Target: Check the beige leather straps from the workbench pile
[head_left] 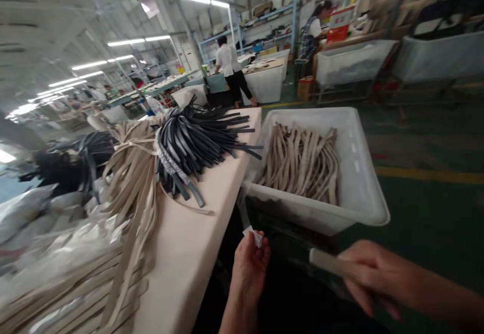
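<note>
A: Head view. We note the left hand (247,263) low at centre, fingers curled, pinching a small white scrap (256,235) just beside the table (196,243) edge.

B: Confirmed. We see the right hand (368,278) at lower right, fingers closed around a pale flat strip (325,262) that projects leftward from the grip.

A: We locate a white bin (359,172) beyond both hands, holding beige straps (300,162). On the table lie a bundle of black straps (200,142) and, beside it, a beige strap bundle (132,172).

B: In the background we see two people standing at other workbenches.
</note>
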The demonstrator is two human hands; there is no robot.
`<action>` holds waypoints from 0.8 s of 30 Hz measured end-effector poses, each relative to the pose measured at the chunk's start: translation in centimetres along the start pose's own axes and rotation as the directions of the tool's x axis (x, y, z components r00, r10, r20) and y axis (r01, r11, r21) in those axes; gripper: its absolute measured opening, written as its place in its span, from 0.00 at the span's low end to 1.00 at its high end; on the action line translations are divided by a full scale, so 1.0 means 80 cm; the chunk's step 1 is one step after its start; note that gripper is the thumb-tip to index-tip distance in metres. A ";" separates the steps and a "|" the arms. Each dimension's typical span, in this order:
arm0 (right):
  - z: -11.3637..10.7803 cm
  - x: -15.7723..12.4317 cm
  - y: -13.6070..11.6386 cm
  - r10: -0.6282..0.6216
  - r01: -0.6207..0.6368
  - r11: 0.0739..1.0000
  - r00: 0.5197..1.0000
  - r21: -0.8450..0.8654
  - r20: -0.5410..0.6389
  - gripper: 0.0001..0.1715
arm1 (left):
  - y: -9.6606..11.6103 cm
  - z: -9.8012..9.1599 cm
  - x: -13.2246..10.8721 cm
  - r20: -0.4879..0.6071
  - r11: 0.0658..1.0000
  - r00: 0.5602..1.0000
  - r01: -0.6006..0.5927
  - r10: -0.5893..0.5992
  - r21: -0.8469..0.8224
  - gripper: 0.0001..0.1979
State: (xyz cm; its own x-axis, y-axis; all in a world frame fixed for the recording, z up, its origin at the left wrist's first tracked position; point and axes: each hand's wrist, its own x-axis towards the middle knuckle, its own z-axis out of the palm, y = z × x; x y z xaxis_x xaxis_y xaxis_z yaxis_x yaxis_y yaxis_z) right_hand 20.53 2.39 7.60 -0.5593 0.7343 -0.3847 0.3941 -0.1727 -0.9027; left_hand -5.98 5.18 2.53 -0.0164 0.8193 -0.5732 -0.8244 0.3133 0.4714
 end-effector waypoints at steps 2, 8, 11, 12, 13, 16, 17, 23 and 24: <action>0.021 0.012 -0.008 0.005 -0.004 1.000 0.999 -0.027 0.035 0.34 | -0.011 0.003 0.010 0.039 0.998 0.999 0.000 -0.003 0.062 0.22; 0.037 0.053 -0.001 -0.038 0.036 0.999 0.997 -0.036 -0.071 0.26 | -0.036 0.008 0.023 0.060 0.981 0.997 0.035 -0.048 0.189 0.25; 0.034 0.062 0.010 -0.042 0.038 0.998 0.996 -0.044 -0.079 0.26 | -0.046 0.012 0.025 0.079 0.974 0.994 0.051 -0.069 0.219 0.24; 0.033 0.064 0.012 -0.032 0.028 0.999 0.996 -0.045 -0.081 0.26 | -0.049 0.012 0.025 0.078 0.973 0.994 0.056 -0.075 0.224 0.24; 0.033 0.065 0.014 -0.021 0.018 0.999 0.996 -0.044 -0.083 0.25 | -0.051 0.011 0.027 0.073 0.972 0.994 0.063 -0.081 0.226 0.24; 0.035 0.068 0.019 -0.010 0.008 1.000 0.997 -0.024 -0.077 0.25 | -0.055 0.007 0.031 0.058 0.969 0.994 0.079 -0.095 0.233 0.24; 0.035 0.068 0.021 -0.010 0.008 1.000 0.997 -0.018 -0.081 0.25 | -0.056 0.005 0.033 0.064 0.967 0.993 0.080 -0.099 0.242 0.24; 0.033 0.074 0.033 -0.008 0.009 1.000 0.987 0.007 -0.159 0.26 | -0.058 0.004 0.035 0.036 0.957 0.993 0.098 -0.112 0.274 0.25; 0.033 0.076 0.034 -0.005 0.007 1.000 0.984 0.010 -0.179 0.27 | -0.059 0.006 0.035 0.023 0.956 0.993 0.107 -0.117 0.273 0.26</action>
State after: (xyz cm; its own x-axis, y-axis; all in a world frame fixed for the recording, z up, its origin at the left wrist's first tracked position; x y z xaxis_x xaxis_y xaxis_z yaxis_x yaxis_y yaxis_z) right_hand 16.32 4.64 2.30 -0.4215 0.8410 -0.3392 0.3827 -0.1741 -0.9073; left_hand -1.88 6.20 -0.96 0.0934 0.7875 -0.6092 -0.6357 0.5181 0.5722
